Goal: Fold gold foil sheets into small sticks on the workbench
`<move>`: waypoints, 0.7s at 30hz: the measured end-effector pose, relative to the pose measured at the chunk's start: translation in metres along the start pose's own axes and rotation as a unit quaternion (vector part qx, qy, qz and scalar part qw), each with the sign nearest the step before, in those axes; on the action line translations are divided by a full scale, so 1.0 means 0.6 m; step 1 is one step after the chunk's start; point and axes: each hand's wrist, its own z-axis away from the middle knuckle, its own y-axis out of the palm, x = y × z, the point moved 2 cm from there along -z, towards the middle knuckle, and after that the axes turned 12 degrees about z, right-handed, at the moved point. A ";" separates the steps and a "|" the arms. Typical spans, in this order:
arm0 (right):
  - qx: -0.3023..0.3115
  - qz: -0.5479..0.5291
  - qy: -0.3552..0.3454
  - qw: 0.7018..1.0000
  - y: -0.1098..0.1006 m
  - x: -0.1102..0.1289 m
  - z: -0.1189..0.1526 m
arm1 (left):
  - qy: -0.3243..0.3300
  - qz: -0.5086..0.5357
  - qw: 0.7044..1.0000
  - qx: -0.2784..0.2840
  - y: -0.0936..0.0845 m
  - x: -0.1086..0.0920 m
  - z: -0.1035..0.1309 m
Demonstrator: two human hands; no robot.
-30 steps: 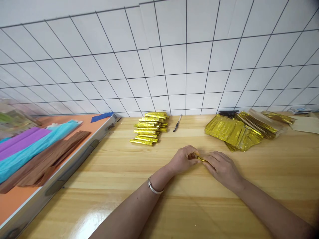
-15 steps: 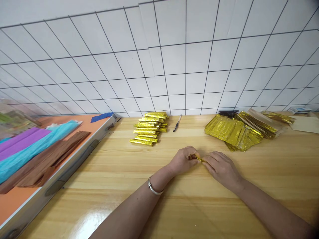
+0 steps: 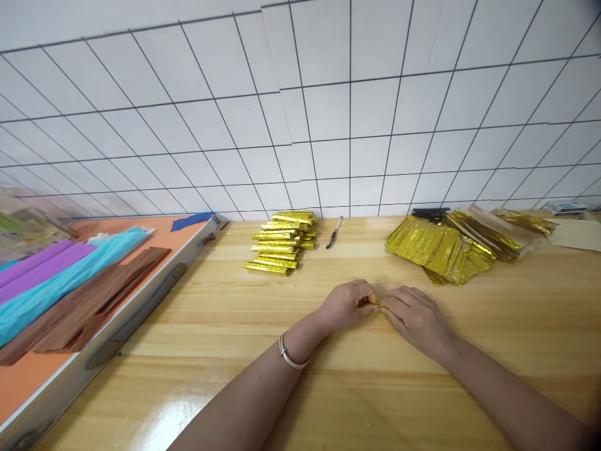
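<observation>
Between my two hands is a small piece of gold foil paper (image 3: 378, 305), mostly covered by fingers. My left hand (image 3: 346, 305) pinches one end of it, thumb against fingers. From the other side my right hand (image 3: 416, 319) grips it, fingertips almost meeting the left ones. Both hands are low over the wooden table (image 3: 300, 332). Behind and left of them lies a stack of gold foil rolls (image 3: 279, 244). Flat gold foil sheets (image 3: 434, 247) are piled behind my right hand.
A pen (image 3: 334, 233) lies near the tiled wall (image 3: 323, 113). More gold foil bundles (image 3: 486, 233) and a beige sheet (image 3: 575, 233) are at the back right. At left, an orange-topped raised board (image 3: 154, 241) carries purple, turquoise (image 3: 94, 263) and brown crepe paper (image 3: 103, 294).
The fingers of my left hand have closed further over the gold foil paper, so less of it shows. My right hand stays almost where it was.
</observation>
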 end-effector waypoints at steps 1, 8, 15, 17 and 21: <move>0.007 0.001 0.003 1.000 0.001 -0.001 0.000 | 0.001 -0.006 1.000 0.000 -0.002 0.001 0.001; 0.039 0.006 0.051 0.998 0.011 -0.009 0.000 | -0.011 0.000 1.000 -0.015 -0.035 0.023 0.004; 0.055 -0.009 0.054 0.997 0.014 -0.009 0.002 | 0.004 0.024 1.000 0.011 -0.045 0.030 0.002; 0.056 -0.013 0.051 0.997 0.012 -0.008 0.002 | 0.005 0.027 1.000 0.010 -0.043 0.030 0.002; 0.059 -0.015 0.050 0.997 0.010 -0.007 0.001 | 0.003 0.026 1.000 0.014 -0.041 0.032 0.001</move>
